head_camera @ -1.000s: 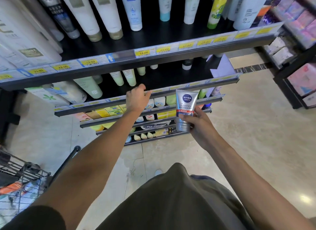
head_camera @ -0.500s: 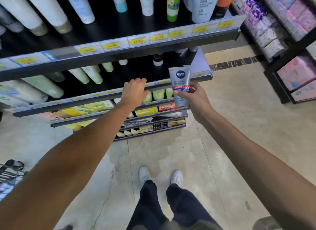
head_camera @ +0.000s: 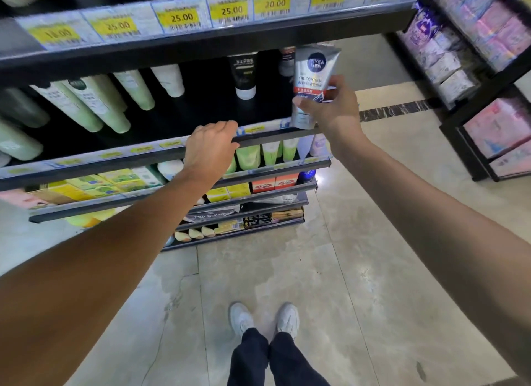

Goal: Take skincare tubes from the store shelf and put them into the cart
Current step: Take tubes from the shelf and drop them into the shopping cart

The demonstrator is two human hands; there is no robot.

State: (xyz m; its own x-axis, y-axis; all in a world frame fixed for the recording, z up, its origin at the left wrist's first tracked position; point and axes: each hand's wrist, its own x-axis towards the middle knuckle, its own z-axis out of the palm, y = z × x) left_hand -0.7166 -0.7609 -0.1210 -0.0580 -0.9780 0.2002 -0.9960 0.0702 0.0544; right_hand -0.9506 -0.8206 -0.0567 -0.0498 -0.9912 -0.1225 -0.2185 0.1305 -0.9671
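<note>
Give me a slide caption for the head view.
Right hand holds a silver Nivea Men tube at the shelf; left hand rests on its edge.

Silver Nivea Men tube (head_camera: 311, 82), cap down, upright, held above the shelf's front edge (head_camera: 275, 135), right end.

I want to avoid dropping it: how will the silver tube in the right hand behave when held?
The silver tube probably feels light, since the right hand holds it by fingertips. Its glossy skin may be slippery. The body likely squeezes softly.
</note>
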